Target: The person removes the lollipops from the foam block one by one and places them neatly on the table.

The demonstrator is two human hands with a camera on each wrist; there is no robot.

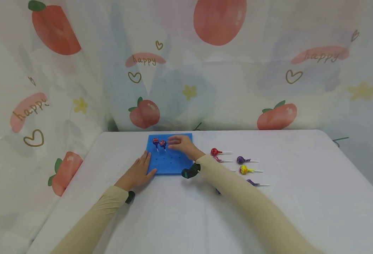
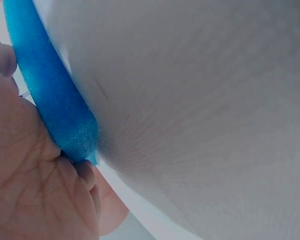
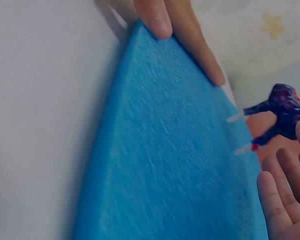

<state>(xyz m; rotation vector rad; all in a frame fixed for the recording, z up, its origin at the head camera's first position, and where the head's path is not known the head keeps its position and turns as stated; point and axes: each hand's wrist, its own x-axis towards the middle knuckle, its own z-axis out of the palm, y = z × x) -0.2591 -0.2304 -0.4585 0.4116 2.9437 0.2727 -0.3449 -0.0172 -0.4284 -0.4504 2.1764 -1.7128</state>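
Observation:
A blue foam board (image 1: pixel 161 168) with small holes lies on the table. Two lollipops in dark purple and red wrappers, one at the left (image 1: pixel 156 141) and one beside it (image 1: pixel 163 144), stand upright in its far left part, sticks down. My left hand (image 1: pixel 139 173) rests on the board's left edge, fingers spread and thumb at the front corner. Above the board, my right hand (image 1: pixel 182 145) is just right of the lollipops, its fingers (image 3: pixel 277 195) fairly straight and nothing visibly held. In the right wrist view its thumb overlaps a lollipop head (image 3: pixel 289 117); whether they touch cannot be told.
Right of the board, several wrapped lollipops lie on the white table (image 1: pixel 300 197), among them a red one (image 1: pixel 214 152), a purple one (image 1: pixel 241 160) and a yellow one (image 1: pixel 244 169). My right forearm partly covers others. A printed curtain (image 1: pixel 237 84) hangs behind.

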